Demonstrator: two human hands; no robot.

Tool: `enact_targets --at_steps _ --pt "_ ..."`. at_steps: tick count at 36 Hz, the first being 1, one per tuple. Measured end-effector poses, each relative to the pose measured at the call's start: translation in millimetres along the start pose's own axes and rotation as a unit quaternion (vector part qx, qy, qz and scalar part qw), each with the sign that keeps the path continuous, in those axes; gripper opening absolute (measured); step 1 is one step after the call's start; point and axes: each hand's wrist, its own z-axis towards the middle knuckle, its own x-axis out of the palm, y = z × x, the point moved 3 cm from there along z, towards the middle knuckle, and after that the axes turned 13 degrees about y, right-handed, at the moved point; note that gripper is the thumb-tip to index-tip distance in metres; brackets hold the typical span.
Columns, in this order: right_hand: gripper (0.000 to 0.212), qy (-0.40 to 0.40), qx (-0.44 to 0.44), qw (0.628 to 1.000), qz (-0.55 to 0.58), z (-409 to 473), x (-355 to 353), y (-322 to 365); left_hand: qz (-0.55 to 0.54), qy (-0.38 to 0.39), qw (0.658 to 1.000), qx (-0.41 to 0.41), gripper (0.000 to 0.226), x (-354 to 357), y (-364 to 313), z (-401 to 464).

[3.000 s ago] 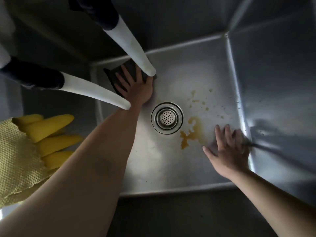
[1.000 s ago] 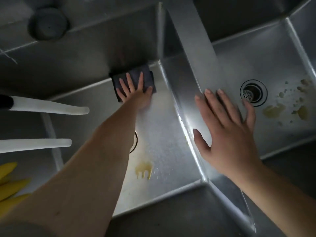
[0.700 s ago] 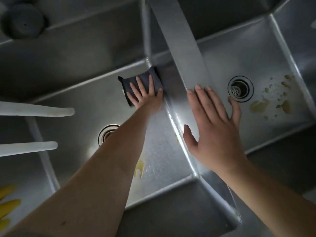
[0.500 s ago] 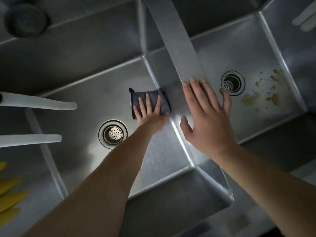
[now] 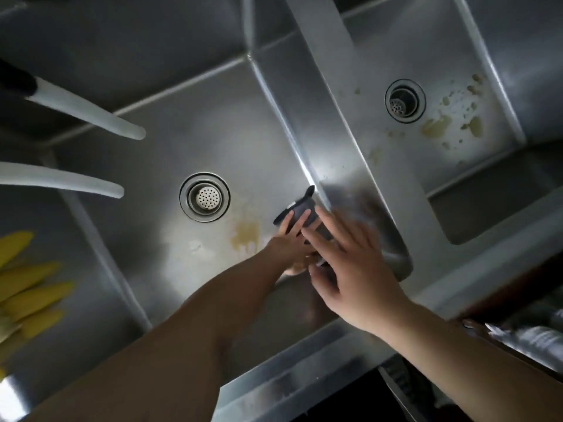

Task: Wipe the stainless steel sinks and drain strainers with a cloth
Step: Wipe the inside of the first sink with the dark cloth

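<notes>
I look down into two stainless basins split by a divider wall [image 5: 350,141]. In the left sink [image 5: 152,141], my left hand [image 5: 289,239] presses a dark cloth [image 5: 300,213] against the basin floor, right at the foot of the divider's near end. The fingers lie flat on the cloth, pinning it. Only the upper part of the cloth shows; the rest sits under that hand and behind my right hand [image 5: 353,269], which hovers above it, fingers spread wide and gripping nothing. The right hand is motion-blurred, so I cannot tell whether it touches the divider or the cloth. Its thumb side hides the left hand's thumb.

The left drain strainer [image 5: 204,197] is in plain view, well apart from the cloth, with a yellowish-brown stain [image 5: 245,236] between them, just beside the left wrist. The right sink [image 5: 441,50] holds its own drain strainer [image 5: 405,100], partly shadowed inside its ring, and scattered brownish spots [image 5: 457,123] close to it.

Two pale hoses [image 5: 91,117] reach in from the left, their upper ends cut off by the frame. Yellow glove fingers [image 5: 27,281] show at the left edge, the rest of the glove out of sight. At the lower right, something dark and shiny is too blurred to identify.
</notes>
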Motion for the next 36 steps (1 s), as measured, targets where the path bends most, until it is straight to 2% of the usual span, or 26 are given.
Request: enact_targets --at_steps 2,5,10,15,18,23,25,28,32,34,36 --pt "0.049 0.048 0.040 0.998 0.025 -11 14 3 0.009 0.008 1.000 0.020 0.072 8 2 -7" --pt "0.045 0.093 0.075 0.992 -0.034 -19 25 7 0.016 -0.012 0.999 0.044 0.062 23 17 -24" --pt "0.050 0.091 0.094 0.988 -0.085 -18 29 15 0.107 -0.075 0.989 0.070 0.059 41 73 -67" --pt "0.054 0.103 0.093 0.984 -0.109 -18 32 17 0.062 -0.120 0.990 -0.049 0.058 72 117 -101" --pt "0.051 0.053 0.087 0.989 -0.106 -19 33 18 -0.011 -0.093 0.987 -0.130 0.060 90 121 -115" --pt "0.043 0.014 0.069 0.992 -0.107 -19 32 19 -0.141 -0.058 0.953 -0.263 0.062 147 108 -147" --pt "0.040 0.000 0.073 0.992 -0.102 -19 32 16 -0.182 -0.036 0.941 -0.283 0.065 170 109 -154" --pt "0.036 -0.020 0.071 0.992 -0.102 -18 33 13 -0.274 -0.012 0.907 -0.321 0.067 186 111 -169" --pt "0.033 -0.056 0.061 0.993 -0.086 -18 34 13 -0.401 0.001 0.825 -0.398 0.068 184 99 -190" --pt "0.032 -0.068 0.055 0.993 -0.079 -18 36 14 -0.464 -0.010 0.774 -0.430 0.068 177 88 -194" --pt "0.032 -0.071 0.050 0.993 -0.074 -18 36 13 -0.539 -0.011 0.706 -0.459 0.071 175 77 -190"
